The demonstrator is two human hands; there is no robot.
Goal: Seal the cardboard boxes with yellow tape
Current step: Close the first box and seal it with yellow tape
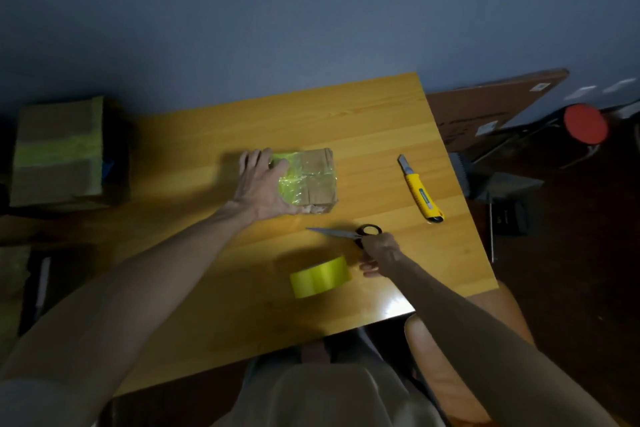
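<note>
While the left hand [263,187] clasps the left end of the box [313,177] at mid-table, fingers over its far edge and thumb on its near side, the right hand [379,251] grips the scissors [337,234] by the handles, blades pointing left. Yellow tape [291,180] crosses the box top. The roll [320,277] lies toward the near edge, the knife [419,189] by the right edge.

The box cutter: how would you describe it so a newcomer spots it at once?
Start at the wooden table. Near its right edge, past the scissors gripped by the right hand, lies the box cutter, untouched. It alone has a slim yellow handle with a black end and a bare blade tip.
</note>
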